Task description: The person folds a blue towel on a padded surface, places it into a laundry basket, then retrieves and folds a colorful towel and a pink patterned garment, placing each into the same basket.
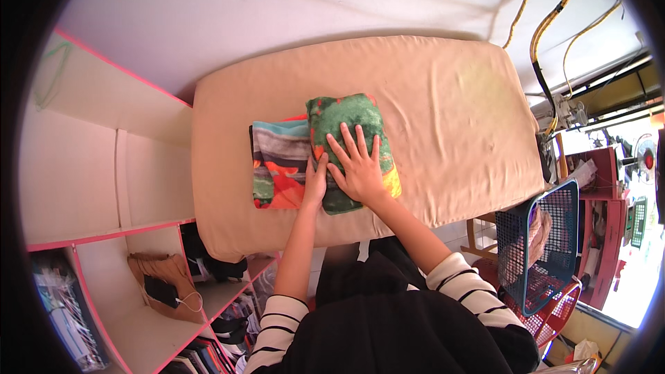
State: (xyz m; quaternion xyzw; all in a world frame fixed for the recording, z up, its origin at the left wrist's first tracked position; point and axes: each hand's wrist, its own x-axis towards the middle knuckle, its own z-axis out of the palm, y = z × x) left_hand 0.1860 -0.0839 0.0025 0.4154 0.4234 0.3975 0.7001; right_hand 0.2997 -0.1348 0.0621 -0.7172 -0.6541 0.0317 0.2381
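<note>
A folded plush blanket in green, red and yellow (343,106) lies on a padded table with a tan cloth cover (457,114). My right hand (358,169) rests flat on top of its green part, fingers spread. At the blanket's left edge is my left hand (315,179), thumb against the side; the ends of its fingers are partly hidden by the fold. To the left, a flatter folded section of patterned fabric (280,161) shows grey, teal and orange. Whether it joins the green part under my left hand cannot be made out.
White shelving with pink edging (130,231) stands at the left, holding a brown bag (169,285) and a row of books (200,356). On the right are a blue plastic basket (550,249) with cloth inside and a red basket (558,317). Yellow cables (545,26) hang along the wall.
</note>
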